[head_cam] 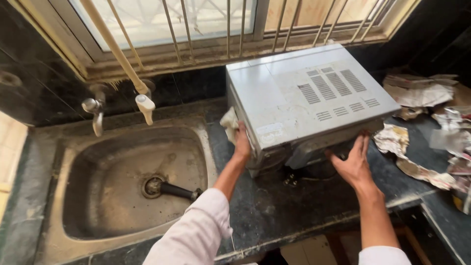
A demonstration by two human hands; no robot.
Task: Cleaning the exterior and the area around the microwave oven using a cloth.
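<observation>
Now gripping a grey metal microwave (304,98) w/ both hands, on dark stone counter (274,206) right of sink. Tilted: vented top panel facing up toward camera, front corner raised off the counter, far edge back by window.

Left hand (241,141) flat against the microwave's left side near the lower corner, fingers curled round the edge, w/ a crumpled pale cloth (228,123) pinched betw. palm and the metal. Closed on cloth + casing together. White sleeve (196,230) on that arm.

Right hand (354,164) spread open under the bottom right edge, fingers pointing up & touching the underside, thumb out to the left. Supporting, not wrapped round; can't tell how far fingertips reach beneath.

Dark gap under the raised base; something black down there, too shadowed to make out.

Steel sink (73,167) just left of the microwave, stained, w/ a black object (179,190) lying by the drain (153,185). Metal tap (94,112) on dark backsplash, cream-coloured pipe w/ white nozzle (145,107) hanging over basin. Barred window (196,24) behind. Crumpled newspaper (417,93) scattered on counter to the right, near but apart from right hand.
</observation>
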